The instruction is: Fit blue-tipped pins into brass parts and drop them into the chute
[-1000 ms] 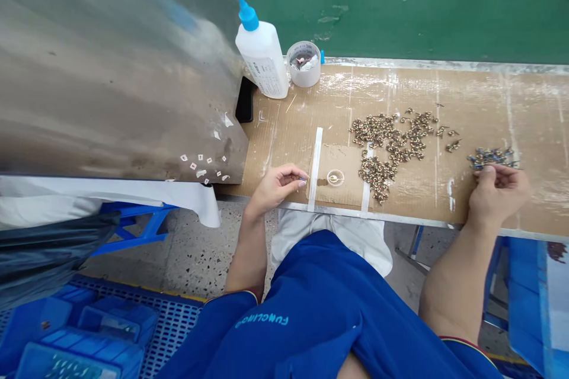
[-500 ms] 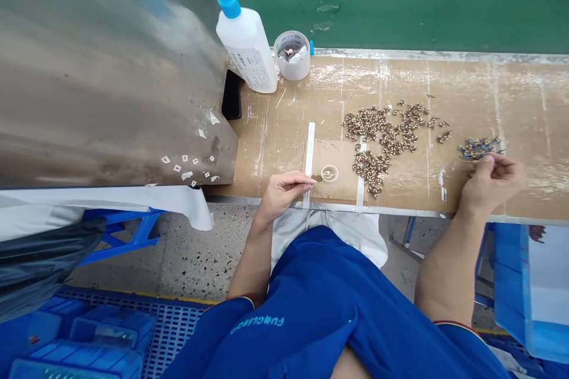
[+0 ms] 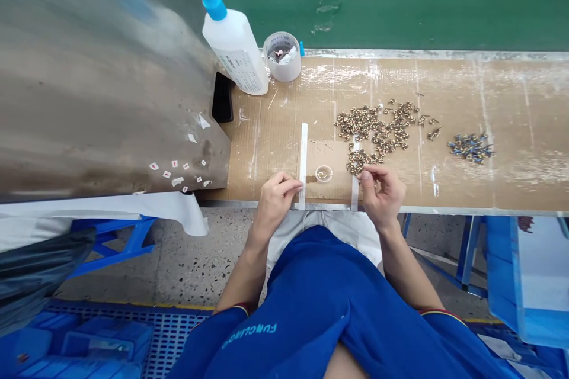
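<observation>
My left hand (image 3: pixel 278 198) is at the left white tape strip (image 3: pixel 303 151) near the table's front edge, thumb and forefinger pinched together. What they hold, if anything, is too small to make out. My right hand (image 3: pixel 383 194) reaches the near end of a pile of small brass-coloured metal pieces (image 3: pixel 360 121), its thumb and forefinger closed at the pieces; the fingertips hide what is between them. Between the hands lies a taped-down cardboard square (image 3: pixel 331 190) with a white ring mark (image 3: pixel 323 174) and a brown spot on it. To the right sits a smaller heap of blue-tipped metal pieces (image 3: pixel 470 148).
A white bottle with a blue nozzle (image 3: pixel 235 50) stands at the back left beside a tape roll (image 3: pixel 283 65) holding scraps. A dark phone (image 3: pixel 222 98) lies by the metal panel (image 3: pixel 111 71). Blue crates (image 3: pixel 502 284) are below the table's right side.
My right hand has moved left from the blue-tipped heap to the brass-coloured pile. My left hand stays beside the tape strip, still pinched. The view has shifted slightly.
</observation>
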{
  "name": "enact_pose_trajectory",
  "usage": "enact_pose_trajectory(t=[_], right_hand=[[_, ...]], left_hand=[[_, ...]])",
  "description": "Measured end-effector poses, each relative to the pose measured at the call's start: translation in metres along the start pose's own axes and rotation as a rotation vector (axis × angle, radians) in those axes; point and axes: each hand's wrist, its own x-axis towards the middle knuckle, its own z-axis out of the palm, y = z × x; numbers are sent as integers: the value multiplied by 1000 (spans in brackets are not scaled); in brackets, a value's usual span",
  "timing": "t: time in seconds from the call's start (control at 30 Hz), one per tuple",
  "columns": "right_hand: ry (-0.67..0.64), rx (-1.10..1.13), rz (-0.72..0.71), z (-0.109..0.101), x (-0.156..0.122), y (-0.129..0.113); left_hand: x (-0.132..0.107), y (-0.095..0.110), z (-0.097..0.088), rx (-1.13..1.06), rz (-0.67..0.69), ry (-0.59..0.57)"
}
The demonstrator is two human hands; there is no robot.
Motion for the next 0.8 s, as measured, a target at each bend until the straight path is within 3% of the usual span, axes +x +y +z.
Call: enact_pose_trajectory(t=[0.1, 0.2, 0.4, 0.5, 0.63, 0.8], right_hand=[[-55, 48, 26, 9, -3, -5], [-147, 64, 67, 11, -4, -3], [-319, 109, 97, 16, -7, -2], [-373, 113, 45, 20, -4, -4], [-354, 56, -108, 23, 4, -5], [-378, 10, -259, 28, 15, -7]], left_hand=[[-1, 1, 16, 73, 68, 72], [-2, 3, 28, 69, 45, 120], [2, 0, 25, -111, 32, 161], [4, -3, 22, -162, 65, 170], [5, -5, 23, -204, 94, 158], [4, 0, 28, -251, 41, 156]])
